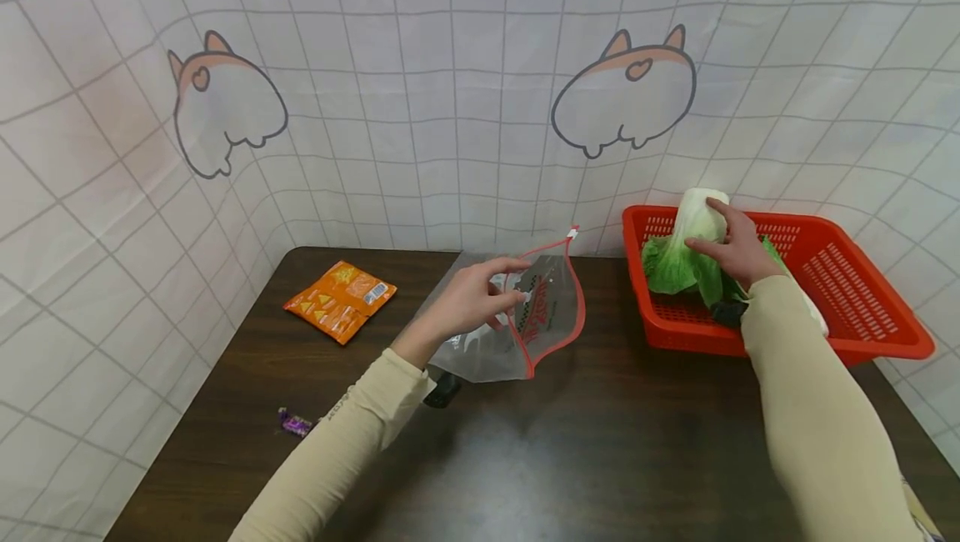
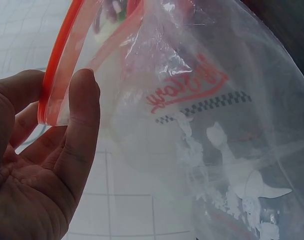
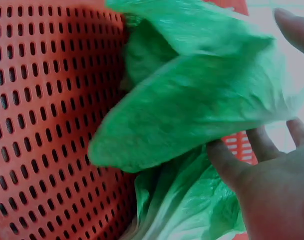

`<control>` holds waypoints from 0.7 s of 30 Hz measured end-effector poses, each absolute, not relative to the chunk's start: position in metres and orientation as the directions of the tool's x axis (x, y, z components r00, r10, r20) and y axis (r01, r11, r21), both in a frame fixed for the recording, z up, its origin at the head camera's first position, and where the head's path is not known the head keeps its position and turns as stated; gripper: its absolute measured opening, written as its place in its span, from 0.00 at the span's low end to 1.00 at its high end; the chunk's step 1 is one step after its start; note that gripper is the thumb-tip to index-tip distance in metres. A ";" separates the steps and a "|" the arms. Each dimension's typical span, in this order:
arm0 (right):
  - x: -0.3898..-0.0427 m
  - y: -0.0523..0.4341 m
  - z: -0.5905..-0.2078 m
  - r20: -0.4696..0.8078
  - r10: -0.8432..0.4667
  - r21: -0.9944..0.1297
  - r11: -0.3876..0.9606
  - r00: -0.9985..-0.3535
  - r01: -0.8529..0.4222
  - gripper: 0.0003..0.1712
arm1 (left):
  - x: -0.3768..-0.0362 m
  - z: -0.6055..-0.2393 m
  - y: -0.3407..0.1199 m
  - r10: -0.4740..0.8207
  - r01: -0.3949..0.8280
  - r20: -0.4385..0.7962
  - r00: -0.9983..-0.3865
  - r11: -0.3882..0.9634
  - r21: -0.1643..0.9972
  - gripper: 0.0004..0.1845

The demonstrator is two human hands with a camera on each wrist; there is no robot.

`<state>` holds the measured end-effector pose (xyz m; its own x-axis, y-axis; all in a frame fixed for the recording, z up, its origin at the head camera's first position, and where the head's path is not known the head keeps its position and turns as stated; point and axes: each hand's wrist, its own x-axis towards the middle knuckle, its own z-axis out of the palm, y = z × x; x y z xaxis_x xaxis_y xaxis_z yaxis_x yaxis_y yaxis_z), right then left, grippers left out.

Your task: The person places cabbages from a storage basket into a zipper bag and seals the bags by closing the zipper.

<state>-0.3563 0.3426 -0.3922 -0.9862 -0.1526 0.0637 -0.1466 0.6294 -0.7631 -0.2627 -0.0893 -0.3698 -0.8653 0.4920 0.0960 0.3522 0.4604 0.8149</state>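
Evidently little is finished on the table (image 1: 570, 459). The red basket (image 1: 892, 300) holds leafy greens: a second cabbage (image 3: 191, 205) lies in it, loose. The clear bag (image 1: 551, 317) gapes, its red-edged mouth pinched by the left hand (image 1: 476, 296); no greens show inside, so filling seems not yet done. Well apart from it, the right hand (image 1: 738, 250) grips one cabbage (image 1: 686, 246) by its pale end, leaves hanging into the basket. An orange packet (image 1: 341, 300) and purple-wrapped piece (image 1: 295, 423) lie leftward, outside both containers.
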 end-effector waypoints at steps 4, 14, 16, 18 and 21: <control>-0.356 0.339 -0.393 0.092 -0.095 -0.721 0.681 -0.991 -0.132 0.50 | -0.263 -0.372 -0.089 0.500 0.358 0.100 -0.860 0.454 0.816 0.25; -0.359 0.331 -0.397 0.112 -0.006 -0.764 0.639 -0.994 -0.090 0.44 | -0.262 -0.373 -0.090 0.494 0.356 0.084 -0.865 0.486 0.798 0.25; -0.360 0.329 -0.397 0.099 0.003 -0.783 0.618 -0.995 -0.076 0.45 | -0.262 -0.373 -0.090 0.494 0.356 0.084 -0.866 0.488 0.797 0.25; -0.361 0.328 -0.395 0.087 0.005 -0.794 0.605 -0.996 -0.066 0.46 | -0.262 -0.373 -0.090 0.494 0.355 0.084 -0.865 0.487 0.798 0.25; -0.363 0.325 -0.391 0.073 -0.003 -0.791 0.608 -0.997 -0.060 0.47 | -0.262 -0.372 -0.091 0.494 0.356 0.087 -0.865 0.482 0.801 0.25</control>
